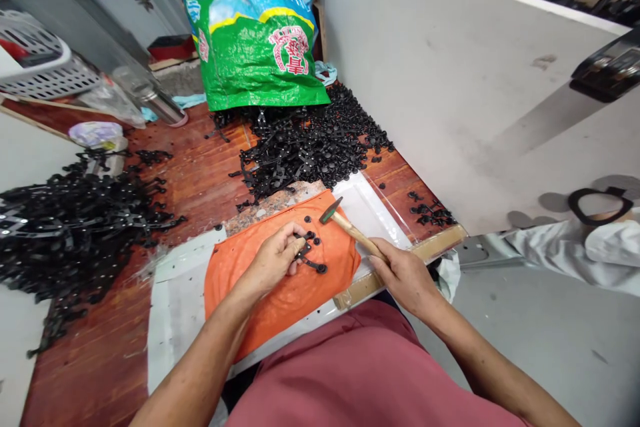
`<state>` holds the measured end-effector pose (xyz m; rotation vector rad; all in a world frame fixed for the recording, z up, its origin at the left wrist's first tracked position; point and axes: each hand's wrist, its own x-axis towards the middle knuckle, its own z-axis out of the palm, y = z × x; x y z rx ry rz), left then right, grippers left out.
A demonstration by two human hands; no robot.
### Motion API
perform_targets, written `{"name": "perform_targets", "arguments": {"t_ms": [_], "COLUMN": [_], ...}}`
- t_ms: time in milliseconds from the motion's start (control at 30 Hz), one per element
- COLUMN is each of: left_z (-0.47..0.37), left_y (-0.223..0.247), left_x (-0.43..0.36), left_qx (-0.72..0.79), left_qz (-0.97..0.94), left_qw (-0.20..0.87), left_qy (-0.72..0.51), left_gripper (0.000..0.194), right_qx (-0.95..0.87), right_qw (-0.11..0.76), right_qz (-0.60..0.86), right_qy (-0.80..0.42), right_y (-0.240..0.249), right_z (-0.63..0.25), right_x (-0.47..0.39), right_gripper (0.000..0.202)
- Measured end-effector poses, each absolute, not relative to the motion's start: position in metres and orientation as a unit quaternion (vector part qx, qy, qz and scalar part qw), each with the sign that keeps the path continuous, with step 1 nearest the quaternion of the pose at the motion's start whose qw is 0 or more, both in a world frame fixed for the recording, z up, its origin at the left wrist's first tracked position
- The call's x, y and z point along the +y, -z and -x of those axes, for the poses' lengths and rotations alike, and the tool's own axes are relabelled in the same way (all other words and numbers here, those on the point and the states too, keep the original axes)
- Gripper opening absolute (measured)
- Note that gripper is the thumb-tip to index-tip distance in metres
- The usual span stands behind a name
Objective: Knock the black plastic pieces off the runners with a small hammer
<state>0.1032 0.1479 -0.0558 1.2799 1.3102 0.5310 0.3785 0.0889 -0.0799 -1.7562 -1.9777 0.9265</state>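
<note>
My right hand [404,275] is wrapped round the wooden handle of a small hammer [357,233]. Its dark green head is raised just above an orange cloth [250,260], near the cloth's far edge. Over the middle of that cloth, my left hand [277,255] pinches a black jointed plastic piece [316,267] with round ends. A few small black round parts [307,219] lie close to my left fingertips. Beneath the cloth is a whitish board [175,287]. My left fingertips partly hide the piece they hold.
Loose black parts [310,153] are heaped beyond the cloth, against a green and blue woven bag [260,60]. Linked black pieces [65,227] pile up at the left. A pale panel [450,80] walls off the right side. Behind are a steel flask [157,103] and a plastic basket [50,67].
</note>
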Motion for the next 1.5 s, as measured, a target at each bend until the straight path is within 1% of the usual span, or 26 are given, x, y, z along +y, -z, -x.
{"name": "perform_targets", "arguments": {"t_ms": [200,300,367,433,500,600,633,767,800,900,933,1033,1167,1333,1433,1500], "left_z": [-0.104,-0.103,-0.103,-0.103,-0.103,-0.103,-0.103,-0.100,-0.100,-0.098,-0.098,-0.098,-0.097,-0.098,-0.099,-0.100], "left_y": [0.058,0.061,0.063,0.064,0.063,0.062,0.062,0.067,0.068,0.071,0.071,0.071,0.073,0.073,0.071,0.069], "left_x": [0.149,0.149,0.150,0.150,0.150,0.150,0.150,0.150,0.150,0.152,0.152,0.153,0.154,0.154,0.153,0.153], "left_qx": [0.580,0.575,0.573,0.575,0.578,0.581,0.580,0.576,0.577,0.579,0.578,0.569,0.569,0.559,0.564,0.568], "left_qz": [-0.532,-0.539,-0.551,-0.559,-0.563,-0.564,-0.563,-0.571,-0.574,-0.573,-0.568,-0.551,-0.549,-0.524,-0.519,-0.516], "left_qw": [0.578,0.571,0.558,0.545,0.538,0.536,0.537,0.533,0.529,0.529,0.536,0.558,0.558,0.586,0.591,0.592], "left_qy": [-0.217,-0.228,-0.239,-0.245,-0.244,-0.239,-0.239,-0.241,-0.241,-0.238,-0.239,-0.246,-0.250,-0.264,-0.252,-0.247], "left_gripper": [0.027,0.025,0.023,0.023,0.022,0.020,0.020,0.021,0.021,0.022,0.023,0.025,0.026,0.029,0.029,0.031], "right_qx": [-0.702,-0.720,-0.741,-0.762,-0.783,-0.812,-0.816,-0.810,-0.813,-0.827,-0.828,-0.824,-0.826,-0.817,-0.820,-0.813], "right_qw": [0.175,0.219,0.254,0.267,0.239,0.163,0.156,0.210,0.202,0.138,0.133,0.146,0.112,0.148,0.113,0.120], "right_qz": [0.603,0.571,0.546,0.530,0.530,0.533,0.531,0.522,0.522,0.524,0.523,0.525,0.529,0.532,0.535,0.533], "right_qy": [-0.335,-0.327,-0.297,-0.259,-0.222,-0.172,-0.164,-0.164,-0.162,-0.153,-0.153,-0.156,-0.156,-0.165,-0.171,-0.202], "right_y": [0.076,0.069,0.063,0.058,0.054,0.053,0.052,0.051,0.050,0.050,0.050,0.050,0.049,0.047,0.046,0.046], "right_z": [-0.379,-0.382,-0.384,-0.384,-0.383,-0.381,-0.381,-0.380,-0.380,-0.378,-0.377,-0.376,-0.377,-0.376,-0.373,-0.372], "right_x": [0.090,0.088,0.086,0.086,0.086,0.089,0.090,0.090,0.090,0.092,0.093,0.096,0.099,0.101,0.104,0.107], "right_gripper": [0.033,0.040,0.045,0.047,0.046,0.046,0.046,0.047,0.047,0.046,0.046,0.047,0.046,0.049,0.050,0.050]}}
